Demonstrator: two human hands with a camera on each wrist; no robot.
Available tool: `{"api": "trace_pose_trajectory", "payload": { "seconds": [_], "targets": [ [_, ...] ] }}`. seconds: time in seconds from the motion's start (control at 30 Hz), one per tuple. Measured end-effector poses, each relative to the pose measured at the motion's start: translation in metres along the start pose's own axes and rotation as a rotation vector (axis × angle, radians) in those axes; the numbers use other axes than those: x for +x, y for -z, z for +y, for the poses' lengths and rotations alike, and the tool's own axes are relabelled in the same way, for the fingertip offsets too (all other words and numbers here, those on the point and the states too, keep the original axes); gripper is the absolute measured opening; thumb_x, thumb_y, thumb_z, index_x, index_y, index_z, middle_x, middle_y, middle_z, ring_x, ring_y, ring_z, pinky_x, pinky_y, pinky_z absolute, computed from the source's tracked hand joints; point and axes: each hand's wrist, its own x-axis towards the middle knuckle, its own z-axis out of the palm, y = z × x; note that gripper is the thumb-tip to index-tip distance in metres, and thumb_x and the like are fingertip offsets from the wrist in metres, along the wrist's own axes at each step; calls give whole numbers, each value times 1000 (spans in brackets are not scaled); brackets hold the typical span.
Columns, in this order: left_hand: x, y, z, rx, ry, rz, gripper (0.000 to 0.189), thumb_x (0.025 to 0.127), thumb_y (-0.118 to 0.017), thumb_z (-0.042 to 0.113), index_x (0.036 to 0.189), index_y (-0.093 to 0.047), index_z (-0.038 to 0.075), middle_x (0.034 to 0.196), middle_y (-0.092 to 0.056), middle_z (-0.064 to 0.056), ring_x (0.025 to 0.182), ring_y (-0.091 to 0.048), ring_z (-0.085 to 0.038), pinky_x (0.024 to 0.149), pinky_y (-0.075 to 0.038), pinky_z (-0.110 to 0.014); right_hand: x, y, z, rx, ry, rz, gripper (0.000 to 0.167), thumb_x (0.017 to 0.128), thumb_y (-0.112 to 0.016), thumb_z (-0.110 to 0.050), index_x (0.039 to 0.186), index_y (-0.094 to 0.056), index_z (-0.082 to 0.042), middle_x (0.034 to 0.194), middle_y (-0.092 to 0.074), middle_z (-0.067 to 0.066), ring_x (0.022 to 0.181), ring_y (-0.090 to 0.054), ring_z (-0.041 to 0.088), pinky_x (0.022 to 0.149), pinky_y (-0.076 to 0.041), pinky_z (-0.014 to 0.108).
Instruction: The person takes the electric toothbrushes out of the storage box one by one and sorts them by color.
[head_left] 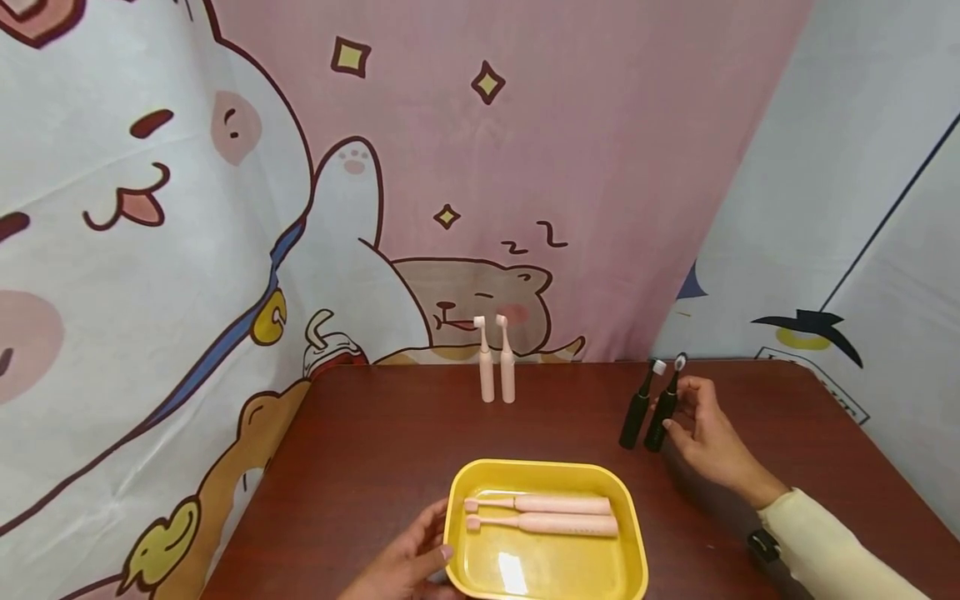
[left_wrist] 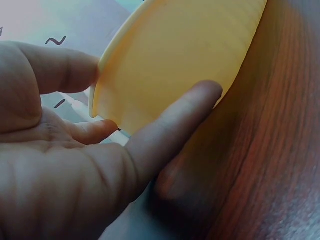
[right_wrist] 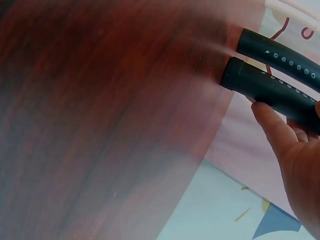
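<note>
My right hand (head_left: 708,437) pinches a black electric toothbrush (head_left: 662,417) by its handle, thumb on the near side. Just left of it stands a second black electric toothbrush (head_left: 636,417), a small gap between them. In the right wrist view, the held toothbrush (right_wrist: 275,95) shows a row of small marks; whether its base touches the table cannot be told. My left hand (head_left: 412,558) rests against the outer left wall of a yellow tray (head_left: 555,567), thumb straight along it. Two pink electric toothbrushes (head_left: 566,523) lie side by side inside the tray.
Two pale pink electric toothbrushes (head_left: 487,375) stand upright near the back edge of the dark red-brown wooden table (head_left: 360,467). A cartoon-printed cloth (head_left: 600,167) hangs behind the table and along its sides.
</note>
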Motion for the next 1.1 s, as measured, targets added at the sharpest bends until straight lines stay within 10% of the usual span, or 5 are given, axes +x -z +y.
{"api": "trace_pose_trajectory", "payload": {
  "seconds": [0.7,0.97,1.1],
  "targets": [
    [-1,3,1,-31,-57,-99,74,113,-51,15,168,-3,4,164,-25,-34,128,-62,-35,96,-61,-54,-9,-9,6,-102,46,-33,67,76,-71,28,133,-44,8,108,-68,18,101,-71,25,102,-40,0],
    [-1,3,1,-10,-59,-90,74,113,-51,15,168,-3,3,162,-26,-35,125,-64,-34,94,-62,-53,-9,-7,6,-100,16,-54,66,78,-71,26,134,-41,8,108,-68,19,107,-65,4,100,-39,-2],
    [-1,3,0,-28,-54,-92,74,112,-52,14,168,-4,3,163,-26,-34,126,-63,-35,95,-61,-54,-9,-7,4,-97,6,-60,67,79,-70,26,135,-39,8,109,-66,17,103,-69,20,98,-41,-2]
  ]
}}
